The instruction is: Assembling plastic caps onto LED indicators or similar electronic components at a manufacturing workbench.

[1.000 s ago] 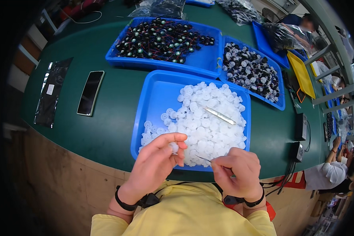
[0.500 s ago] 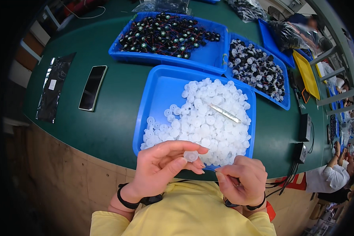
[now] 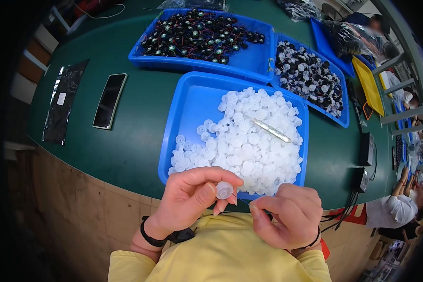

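My left hand (image 3: 185,197) holds a translucent white plastic cap (image 3: 224,190) between thumb and fingers, its round hollow side facing up. A thin dark wire (image 3: 242,201) runs from beside the cap to my right hand (image 3: 290,217), where thumb and forefinger pinch its end. What lies behind the cap is hidden by my fingers. Both hands are over the near edge of a blue tray (image 3: 166,136). A heap of similar white caps (image 3: 249,150) fills much of that tray, and a narrow silvery strip (image 3: 271,130) lies on top of them.
Behind stands a blue tray (image 3: 263,66) of black parts with red and blue wires. Right of it, another tray (image 3: 344,115) holds black-and-white pieces. A phone (image 3: 109,101) and a black plastic bag (image 3: 63,103) lie left. Black boxes (image 3: 367,149) with cables sit right; a co-worker (image 3: 394,209) is beyond.
My left hand and the cap have shifted slightly left, and the cap has turned. My right hand has also moved a little left, still pinching the wire.
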Tool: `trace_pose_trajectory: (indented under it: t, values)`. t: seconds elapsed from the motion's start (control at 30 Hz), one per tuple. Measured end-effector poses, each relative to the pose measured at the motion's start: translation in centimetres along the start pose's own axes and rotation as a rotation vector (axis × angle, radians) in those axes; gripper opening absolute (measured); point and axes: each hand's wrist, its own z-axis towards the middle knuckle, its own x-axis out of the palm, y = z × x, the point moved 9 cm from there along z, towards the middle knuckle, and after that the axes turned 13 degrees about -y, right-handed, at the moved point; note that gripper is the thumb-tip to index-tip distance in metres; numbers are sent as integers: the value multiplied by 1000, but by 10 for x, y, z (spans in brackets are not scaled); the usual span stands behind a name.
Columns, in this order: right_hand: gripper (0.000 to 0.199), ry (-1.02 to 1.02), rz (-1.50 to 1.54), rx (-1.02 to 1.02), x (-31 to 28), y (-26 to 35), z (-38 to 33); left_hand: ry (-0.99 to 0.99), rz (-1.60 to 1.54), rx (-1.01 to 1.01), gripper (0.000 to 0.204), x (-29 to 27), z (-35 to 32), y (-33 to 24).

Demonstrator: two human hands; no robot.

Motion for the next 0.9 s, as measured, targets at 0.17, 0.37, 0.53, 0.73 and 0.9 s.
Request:
trace_pose_trajectory:
  t: [0.17,0.37,0.53,0.73,0.9]
  values:
    - [14,30,-14,3,4,1,2,18,28,20,36,1,-1,-1]
    - [15,51,-23,33,7,0,3,28,87,58,29,-1,-1,-2]
    - [15,55,-33,42,8,-1,2,16,224,92,27,-2,-1,-3]
    - [15,31,-17,37,9,0,4,-36,87,-10,28,-5,-2,3]
    - [15,17,-30,16,11,1,4,-19,49,-20,30,-5,-1,6]
